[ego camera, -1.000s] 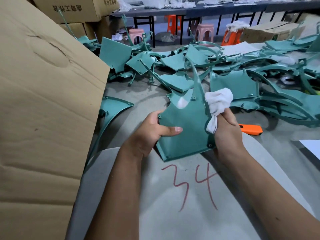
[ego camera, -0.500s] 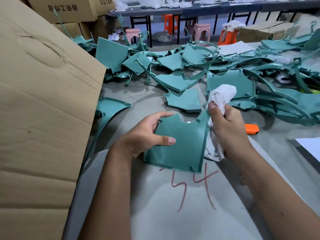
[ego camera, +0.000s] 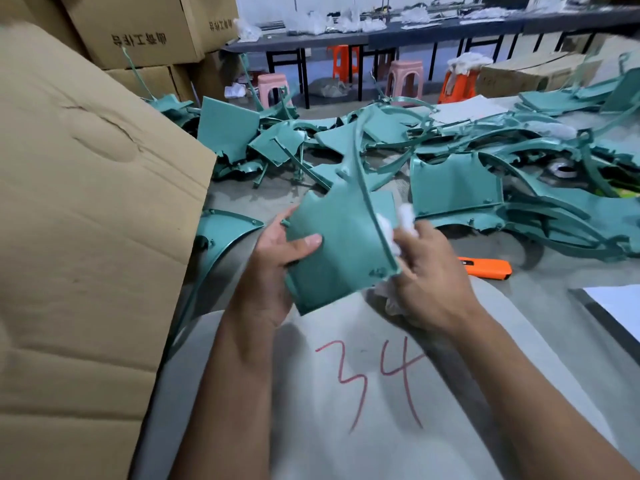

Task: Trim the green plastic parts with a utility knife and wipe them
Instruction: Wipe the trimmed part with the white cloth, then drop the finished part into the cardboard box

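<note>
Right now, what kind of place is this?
Probably a small factory finishing area: a heap of identical green plastic parts on the bench, stacked brown cardboard cartons, and plastic stools beside long worktables.

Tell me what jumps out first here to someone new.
At centre, the left hand holds a green plastic part while the right hand grips a white rag against its edge. Behind lies a heap of green parts; an orange utility knife lies right, and a red "34" is below.
</note>
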Tool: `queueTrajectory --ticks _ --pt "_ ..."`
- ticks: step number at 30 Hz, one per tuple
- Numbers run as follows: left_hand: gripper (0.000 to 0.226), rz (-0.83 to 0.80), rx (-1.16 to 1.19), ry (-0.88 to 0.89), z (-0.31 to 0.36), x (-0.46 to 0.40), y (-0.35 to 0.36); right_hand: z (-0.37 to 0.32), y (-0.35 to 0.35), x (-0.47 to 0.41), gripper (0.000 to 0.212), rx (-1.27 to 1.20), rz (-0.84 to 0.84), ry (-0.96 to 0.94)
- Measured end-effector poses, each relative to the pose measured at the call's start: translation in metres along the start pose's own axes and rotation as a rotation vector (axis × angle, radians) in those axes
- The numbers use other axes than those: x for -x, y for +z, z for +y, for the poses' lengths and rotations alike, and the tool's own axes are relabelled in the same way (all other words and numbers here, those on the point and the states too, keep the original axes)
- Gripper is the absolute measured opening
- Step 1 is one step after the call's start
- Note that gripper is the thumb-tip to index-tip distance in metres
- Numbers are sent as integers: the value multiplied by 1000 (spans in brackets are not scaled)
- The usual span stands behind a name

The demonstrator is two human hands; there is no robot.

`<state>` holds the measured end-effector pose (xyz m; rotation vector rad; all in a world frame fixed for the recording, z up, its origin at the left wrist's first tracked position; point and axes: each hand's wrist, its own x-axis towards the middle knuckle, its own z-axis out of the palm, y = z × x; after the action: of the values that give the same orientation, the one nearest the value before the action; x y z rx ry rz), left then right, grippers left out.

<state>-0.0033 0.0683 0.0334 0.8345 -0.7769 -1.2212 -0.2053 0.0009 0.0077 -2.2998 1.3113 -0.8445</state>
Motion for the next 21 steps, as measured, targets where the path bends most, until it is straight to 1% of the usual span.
queueTrajectory --ticks 1,2,3,4,5,6,7,8,9,11,12,14,16,18,19,21 --pt "46 99 19 33 -3 -3 9 -4 2 1 31 121 -75 -52" --pt "41 200 17 64 -6 -6 19 -8 3 2 36 163 -81 -98" --pt "38 303 -11 81 -9 -9 28 -11 2 4 40 130 -31 -137" --pt "34 391 -46 86 -12 -12 37 -12 0 5 44 51 76 -156" --pt "30 461 -81 88 -12 -15 44 -12 -2 5 45 -47 237 -156" --pt "28 504 -103 85 -12 -19 50 -9 -4 5 44 -134 403 -138" --pt "28 528 -132 88 -9 -21 56 -7 -7 4 43 -208 535 -114" --pt "31 536 -174 93 -7 -25 61 -5 -10 3 43 -277 610 -80" --pt "35 526 -240 101 -3 -28 70 -5 -14 2 42 -369 632 -35" --pt "46 462 -415 96 7 -34 96 -8 -21 -5 38 -586 588 56" --pt "46 420 -504 97 13 -36 111 -10 -25 -8 34 -702 569 88" --pt "35 355 -691 158 31 -40 140 -17 -37 -17 20 -949 557 138" --pt "32 336 -864 222 55 -43 159 -27 -52 -26 9 -1159 521 155" --pt "28 369 -894 255 88 -41 162 -48 -64 -38 11 -1275 441 124" --pt "31 417 -883 260 108 -36 157 -65 -67 -46 15 -1308 384 106" --pt "26 504 -832 273 142 -23 143 -99 -70 -58 20 -1342 275 79"
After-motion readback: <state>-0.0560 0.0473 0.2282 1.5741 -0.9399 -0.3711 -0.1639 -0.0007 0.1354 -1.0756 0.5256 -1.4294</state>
